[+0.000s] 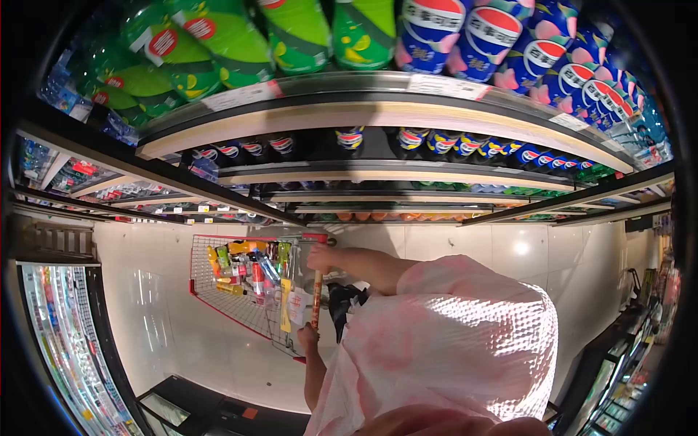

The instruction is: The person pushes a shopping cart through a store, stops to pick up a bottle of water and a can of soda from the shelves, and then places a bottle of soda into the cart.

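My right hand (318,258) is closed around the upper end of the shopping cart's handle (317,296), near its red corner piece. Lower down, my left hand (308,336) grips the same handle near its other end. Left of both hands extends the wire cart (240,320) with red edging. Inside it lie several bottles, among them a red-labelled bottle (258,280), orange ones and green ones. A yellow strip (286,305) and a white printed sheet (297,305) are by the cart's handle end.
Along the top runs a shelf (363,109) with green bottles (291,36) and blue bottles (494,36), above more stocked tiers. A lit display case (69,341) stands at the far left. Dark cases (211,407) are at the bottom left, with more at the right. Pale tiles form the floor.
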`<state>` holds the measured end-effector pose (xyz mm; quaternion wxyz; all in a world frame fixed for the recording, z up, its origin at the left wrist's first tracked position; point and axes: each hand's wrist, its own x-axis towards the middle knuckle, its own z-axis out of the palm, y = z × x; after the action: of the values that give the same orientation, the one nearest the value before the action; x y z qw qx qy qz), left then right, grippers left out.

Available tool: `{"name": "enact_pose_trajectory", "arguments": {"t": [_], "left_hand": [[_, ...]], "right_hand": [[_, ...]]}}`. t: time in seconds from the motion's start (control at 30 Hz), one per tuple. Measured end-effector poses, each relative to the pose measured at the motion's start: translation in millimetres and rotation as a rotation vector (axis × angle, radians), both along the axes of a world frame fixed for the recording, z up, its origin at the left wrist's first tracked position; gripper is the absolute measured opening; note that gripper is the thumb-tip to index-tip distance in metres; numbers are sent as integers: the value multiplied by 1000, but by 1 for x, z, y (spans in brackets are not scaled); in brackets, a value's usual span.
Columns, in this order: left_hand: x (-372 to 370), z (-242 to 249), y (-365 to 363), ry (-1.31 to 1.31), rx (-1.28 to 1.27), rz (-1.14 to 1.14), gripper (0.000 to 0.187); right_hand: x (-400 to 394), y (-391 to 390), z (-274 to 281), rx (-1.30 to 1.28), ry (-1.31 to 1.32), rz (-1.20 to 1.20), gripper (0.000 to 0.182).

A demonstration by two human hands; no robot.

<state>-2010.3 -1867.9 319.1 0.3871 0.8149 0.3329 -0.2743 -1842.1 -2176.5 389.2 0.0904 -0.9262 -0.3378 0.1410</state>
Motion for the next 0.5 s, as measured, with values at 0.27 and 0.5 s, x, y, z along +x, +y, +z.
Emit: {"name": "enact_pose_trajectory", "arguments": {"t": [0.27,0.5], "left_hand": [[-101,52,-136,-240,397,-132,45],[-169,52,-189,-319,537,-132,44]], "right_hand": [[-79,-92,-20,-124,182,59,28],[-148,-138,-53,-156,146,-2,30]]}}
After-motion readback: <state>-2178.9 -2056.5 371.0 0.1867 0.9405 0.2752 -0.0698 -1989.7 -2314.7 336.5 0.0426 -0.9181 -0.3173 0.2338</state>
